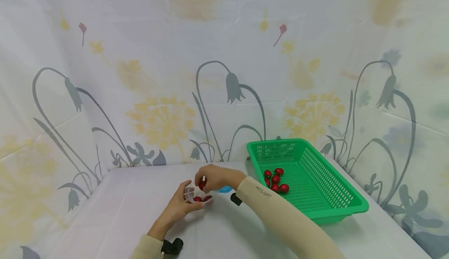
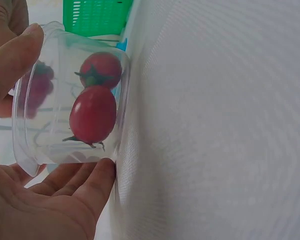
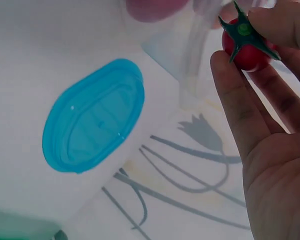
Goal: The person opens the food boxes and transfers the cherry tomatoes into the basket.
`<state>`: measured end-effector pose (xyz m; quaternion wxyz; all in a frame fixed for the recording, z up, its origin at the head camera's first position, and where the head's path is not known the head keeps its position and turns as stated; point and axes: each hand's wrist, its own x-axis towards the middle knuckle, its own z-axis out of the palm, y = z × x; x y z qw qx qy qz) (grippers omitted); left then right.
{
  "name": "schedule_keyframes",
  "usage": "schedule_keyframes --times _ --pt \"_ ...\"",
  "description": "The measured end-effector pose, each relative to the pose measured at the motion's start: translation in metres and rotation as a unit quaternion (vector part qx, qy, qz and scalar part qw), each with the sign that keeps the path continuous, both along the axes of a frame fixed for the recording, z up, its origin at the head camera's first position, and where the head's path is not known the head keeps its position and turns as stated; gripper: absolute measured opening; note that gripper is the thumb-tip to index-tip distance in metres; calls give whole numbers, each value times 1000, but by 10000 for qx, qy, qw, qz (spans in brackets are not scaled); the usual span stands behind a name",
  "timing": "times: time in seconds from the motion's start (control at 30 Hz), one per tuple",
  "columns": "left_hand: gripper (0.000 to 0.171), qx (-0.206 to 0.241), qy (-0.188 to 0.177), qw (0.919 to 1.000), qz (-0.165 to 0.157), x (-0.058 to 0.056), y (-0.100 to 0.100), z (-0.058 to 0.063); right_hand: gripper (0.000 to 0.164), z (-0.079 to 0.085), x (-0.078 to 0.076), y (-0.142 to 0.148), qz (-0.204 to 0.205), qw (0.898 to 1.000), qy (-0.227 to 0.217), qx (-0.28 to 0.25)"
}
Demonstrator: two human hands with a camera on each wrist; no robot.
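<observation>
My left hand grips a clear plastic container by its sides, thumb on one side and fingers on the other. Inside it lie two cherry tomatoes, seen through the wall in the left wrist view. Between thumb and fingertips, my right hand pinches another cherry tomato with a green star-shaped calyx, right at the container's mouth. A blue oval lid rests on the white table beyond the container, mostly hidden by the right hand in the head view.
A green plastic basket stands on the table at the right, close to my right forearm. Several cherry tomatoes lie along its left side. Behind the table hangs a flower-patterned cloth.
</observation>
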<state>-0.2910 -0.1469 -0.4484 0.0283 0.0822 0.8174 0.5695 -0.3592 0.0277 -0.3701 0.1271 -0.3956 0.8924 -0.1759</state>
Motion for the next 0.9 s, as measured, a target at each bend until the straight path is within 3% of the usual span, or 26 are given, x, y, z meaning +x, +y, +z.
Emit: schedule_keyframes --times 0.33,0.5,0.77,0.9 --pt "97 -125 20 9999 74 1 1 -1 20 30 13 27 -113 9983 580 -8" --pt "97 -179 39 9998 93 0 2 0 21 44 21 52 -339 9978 556 -159" --pt "96 -202 97 9997 105 -1 2 -3 22 57 19 107 -642 9925 341 -983" --pt "96 -188 133 9997 72 -2 2 -3 23 63 17 139 -791 9877 479 -1263"
